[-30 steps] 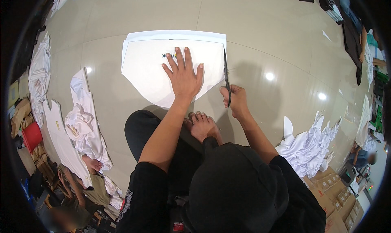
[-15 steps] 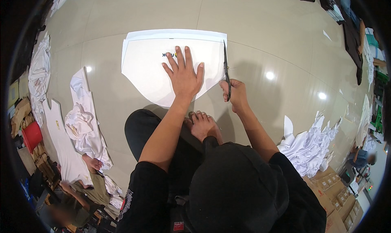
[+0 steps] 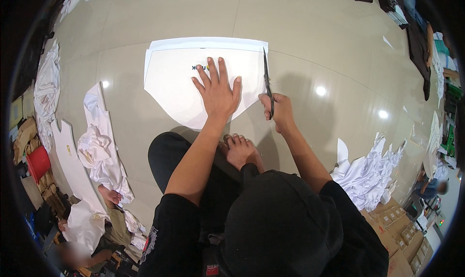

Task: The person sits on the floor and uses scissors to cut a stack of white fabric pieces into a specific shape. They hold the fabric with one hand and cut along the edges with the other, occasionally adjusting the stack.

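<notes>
A white pattern piece (image 3: 169, 78) with a curved lower edge and a small printed mark lies on the floor. Beneath it, white cloth (image 3: 208, 42) shows as a strip along the far edge and left side. My left hand (image 3: 219, 97) rests flat on the pattern, fingers spread. In my right hand (image 3: 281, 113) are black-handled scissors (image 3: 266, 76), held at the right edge with their blades pointing away from me. The blades look nearly closed along that edge. My fingers partly hide the scissor handles.
White garments (image 3: 99, 146) lie at left, where a co-worker handles white cloth (image 3: 85, 223). A heap of white scraps (image 3: 370, 165) sits at right, near cardboard boxes (image 3: 387, 228). My bare foot (image 3: 240, 151) is just below the pattern. Dark cloth (image 3: 419, 54) lies far right.
My hands, the scissors and the pattern hold almost the same places, with only a slight shift in view. At lower left the co-worker has raised a white cloth.
</notes>
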`<state>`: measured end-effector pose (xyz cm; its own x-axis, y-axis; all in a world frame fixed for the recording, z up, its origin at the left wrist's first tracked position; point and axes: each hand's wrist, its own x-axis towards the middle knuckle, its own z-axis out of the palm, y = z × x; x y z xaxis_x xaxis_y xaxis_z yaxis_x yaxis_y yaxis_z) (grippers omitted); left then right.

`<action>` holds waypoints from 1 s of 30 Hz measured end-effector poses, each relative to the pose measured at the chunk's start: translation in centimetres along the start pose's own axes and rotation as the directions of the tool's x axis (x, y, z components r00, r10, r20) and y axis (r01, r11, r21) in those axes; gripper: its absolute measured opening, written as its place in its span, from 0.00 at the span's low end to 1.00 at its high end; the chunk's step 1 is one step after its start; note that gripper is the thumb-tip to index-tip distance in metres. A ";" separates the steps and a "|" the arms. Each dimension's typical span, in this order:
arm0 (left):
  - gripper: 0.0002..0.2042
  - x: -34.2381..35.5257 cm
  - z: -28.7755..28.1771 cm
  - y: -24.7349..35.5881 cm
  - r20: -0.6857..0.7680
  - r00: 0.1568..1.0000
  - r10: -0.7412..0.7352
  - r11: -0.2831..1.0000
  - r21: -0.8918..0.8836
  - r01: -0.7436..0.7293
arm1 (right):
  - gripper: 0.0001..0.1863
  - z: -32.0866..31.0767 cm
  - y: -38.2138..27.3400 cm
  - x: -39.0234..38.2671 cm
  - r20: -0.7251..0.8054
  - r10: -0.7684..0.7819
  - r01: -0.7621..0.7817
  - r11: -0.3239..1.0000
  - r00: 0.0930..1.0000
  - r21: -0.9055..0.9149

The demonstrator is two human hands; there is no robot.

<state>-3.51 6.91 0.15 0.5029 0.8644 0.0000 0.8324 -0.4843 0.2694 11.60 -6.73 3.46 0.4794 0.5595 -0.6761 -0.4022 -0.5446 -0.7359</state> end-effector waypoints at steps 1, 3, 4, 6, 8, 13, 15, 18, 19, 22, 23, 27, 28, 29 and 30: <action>0.41 0.0 0.0 0.0 0.000 1.000 0.000 1.000 -0.001 0.000 | 0.19 0.0 -0.3 0.1 0.006 0.002 -0.002 1.000 1.000 0.007; 0.41 0.0 0.0 0.1 -0.001 1.000 0.000 1.000 -0.002 0.000 | 0.18 0.1 -0.7 0.2 0.020 0.007 -0.007 1.000 1.000 0.019; 0.41 0.0 0.0 0.1 0.001 1.000 -0.001 1.000 -0.003 0.001 | 0.18 0.1 -0.7 0.2 0.019 0.006 -0.007 1.000 1.000 0.030; 0.41 0.0 0.0 0.0 0.006 1.000 -0.002 1.000 -0.003 0.002 | 0.17 0.1 -0.5 0.5 0.020 0.007 -0.008 0.998 1.000 0.055; 0.41 0.0 0.1 0.0 -0.024 1.000 0.015 1.000 -0.002 -0.015 | 0.17 0.1 -0.1 0.8 0.023 0.005 -0.006 0.999 1.000 0.044; 0.41 0.0 0.2 0.0 -0.040 0.999 0.027 1.000 -0.008 -0.027 | 0.17 0.1 0.0 0.9 0.009 0.015 -0.015 0.999 1.000 0.034; 0.41 0.0 0.2 0.0 -0.040 0.999 0.026 1.000 -0.009 -0.026 | 0.18 0.1 0.0 0.8 -0.001 0.006 -0.006 0.999 1.000 0.040; 0.40 -0.1 0.1 -0.1 -0.048 0.998 0.032 0.999 -0.005 -0.032 | 0.18 0.1 -0.6 0.8 0.002 -0.003 0.003 0.999 1.000 -0.033; 0.41 -0.1 0.1 -0.1 -0.041 0.999 0.026 1.000 -0.007 -0.027 | 0.18 0.1 -0.7 1.0 0.012 -0.008 0.008 1.000 1.000 -0.010; 0.41 0.0 0.1 0.0 -0.037 0.999 0.021 1.000 -0.016 -0.021 | 0.18 0.2 -1.2 1.9 0.031 -0.021 0.020 0.999 0.999 0.042; 0.41 -0.1 0.1 -0.1 -0.047 0.999 0.026 1.000 -0.017 -0.027 | 0.18 0.2 -1.3 2.2 0.030 -0.024 0.022 0.999 0.999 0.048; 0.40 0.0 0.4 -0.1 -0.064 0.997 0.035 0.999 -0.015 -0.036 | 0.18 0.4 -1.3 2.9 0.018 -0.041 0.039 0.995 0.999 0.088; 0.40 0.0 0.4 -0.1 -0.062 0.997 0.036 0.999 -0.009 -0.036 | 0.18 0.3 -1.3 2.9 0.018 -0.032 0.031 0.996 0.999 0.082; 0.40 0.0 0.4 -0.1 -0.061 0.997 0.036 0.999 -0.002 -0.036 | 0.18 0.3 -1.3 2.9 0.020 -0.024 0.022 0.997 1.000 0.076; 0.40 0.0 0.4 -0.2 -0.061 0.998 0.036 0.999 0.005 -0.036 | 0.17 0.2 -1.3 2.8 0.021 -0.016 0.014 0.997 1.000 0.070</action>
<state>-3.58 6.91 -0.23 0.5174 0.8530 0.0681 0.8150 -0.5155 0.2646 13.30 -4.31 2.47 0.4690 0.5812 -0.6650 -0.4492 -0.4914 -0.7462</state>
